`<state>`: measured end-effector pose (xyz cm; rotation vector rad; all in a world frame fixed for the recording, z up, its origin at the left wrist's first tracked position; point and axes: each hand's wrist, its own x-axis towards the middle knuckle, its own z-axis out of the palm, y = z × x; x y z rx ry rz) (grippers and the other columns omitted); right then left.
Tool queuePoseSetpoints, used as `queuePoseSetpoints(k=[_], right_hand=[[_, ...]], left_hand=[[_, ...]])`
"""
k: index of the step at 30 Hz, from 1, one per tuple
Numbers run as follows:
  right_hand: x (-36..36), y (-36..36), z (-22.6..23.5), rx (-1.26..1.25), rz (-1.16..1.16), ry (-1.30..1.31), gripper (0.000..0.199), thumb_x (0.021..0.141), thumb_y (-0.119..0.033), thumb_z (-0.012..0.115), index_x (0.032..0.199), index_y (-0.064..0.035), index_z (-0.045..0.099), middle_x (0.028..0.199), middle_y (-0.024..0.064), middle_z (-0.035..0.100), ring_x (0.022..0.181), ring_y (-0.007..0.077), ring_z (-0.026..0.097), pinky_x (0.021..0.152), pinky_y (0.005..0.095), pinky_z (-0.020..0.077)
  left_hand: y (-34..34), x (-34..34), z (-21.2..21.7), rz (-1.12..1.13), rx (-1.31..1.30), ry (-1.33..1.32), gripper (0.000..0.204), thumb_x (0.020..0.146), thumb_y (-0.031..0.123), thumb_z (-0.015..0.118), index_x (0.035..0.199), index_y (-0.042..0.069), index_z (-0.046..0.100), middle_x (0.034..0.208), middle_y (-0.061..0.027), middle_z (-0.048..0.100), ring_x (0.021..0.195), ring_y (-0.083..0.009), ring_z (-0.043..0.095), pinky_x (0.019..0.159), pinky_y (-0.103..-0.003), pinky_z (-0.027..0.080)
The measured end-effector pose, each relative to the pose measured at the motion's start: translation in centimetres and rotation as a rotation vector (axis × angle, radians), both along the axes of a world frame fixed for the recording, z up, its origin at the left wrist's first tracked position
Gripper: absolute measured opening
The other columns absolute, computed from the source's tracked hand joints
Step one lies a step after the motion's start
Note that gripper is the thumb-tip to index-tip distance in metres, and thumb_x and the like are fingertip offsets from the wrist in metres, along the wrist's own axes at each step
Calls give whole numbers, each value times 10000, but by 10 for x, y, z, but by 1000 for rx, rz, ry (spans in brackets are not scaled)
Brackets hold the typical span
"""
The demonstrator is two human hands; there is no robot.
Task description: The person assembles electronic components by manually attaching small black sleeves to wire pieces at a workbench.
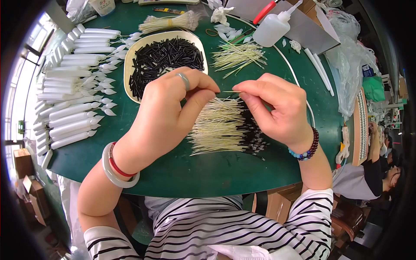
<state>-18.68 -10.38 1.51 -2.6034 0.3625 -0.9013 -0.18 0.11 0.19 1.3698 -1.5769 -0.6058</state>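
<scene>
My left hand (173, 102) is closed in a pinch above the middle of the table, thumb and forefinger together. What its fingertips hold is too small to make out. Facing it, my right hand (279, 104) pinches a thin pale wire (229, 91) that spans the small gap between both hands. Below them lies a thick row of pale yellow wires (219, 132), their right ends in black sleeves (255, 134) with small clear tips. Left of the row, beyond my left hand, a cream tray (128, 71) holds many short black tubes (167, 58).
White candle sticks with flame-shaped tips (76, 110) line the table's left side. Loose pale wires (238, 56) lie behind my hands, near a white squeeze bottle (271, 29). A tied wire bundle (169, 21) sits at the back. A white cable (294, 73) curves along the right.
</scene>
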Motion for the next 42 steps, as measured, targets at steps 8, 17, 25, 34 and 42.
queuePoseSetpoints(k=[8, 17, 25, 34, 42], right_hand=[[1, -1, 0, 76, 7, 7, 133, 759, 12, 656, 880, -38, 682, 651, 59, 570, 530, 195, 545, 453, 285, 413], [1, 4, 1, -152, -7, 53, 108, 744, -21, 679, 847, -38, 651, 645, 57, 515, 538, 220, 537, 453, 308, 421], [-1, 1, 3, 73, 39, 138, 213, 781, -118, 681, 947, -5, 608, 783, 112, 604, 713, 280, 595, 632, 375, 485], [3, -2, -1, 233, 114, 130, 139, 794, -152, 672, 788, -23, 621, 718, 96, 606, 690, 275, 589, 645, 359, 458], [-13, -20, 8, 60, 84, 165, 49, 748, -55, 660, 785, -30, 640, 710, 99, 618, 661, 269, 578, 633, 341, 459]], left_hand=[[0, 1, 0, -36, 40, 84, 149, 896, -54, 523, 983, -33, 641, 888, -40, 590, 782, -82, 534, 711, -209, 433], [-2, 3, -4, -26, -74, -64, 145, 815, -73, 604, 943, -28, 653, 851, -80, 619, 761, -151, 591, 676, -244, 469], [0, -6, -3, 76, -267, -275, 266, 736, -89, 665, 984, 6, 653, 802, -100, 630, 697, -191, 626, 626, -268, 508], [-1, -6, -4, 12, -313, -290, 250, 734, -49, 697, 972, 21, 664, 760, -89, 648, 688, -193, 644, 623, -269, 512], [-7, -1, -7, 39, -278, -291, 172, 761, -68, 652, 913, 12, 647, 763, -99, 638, 676, -222, 632, 600, -297, 499]])
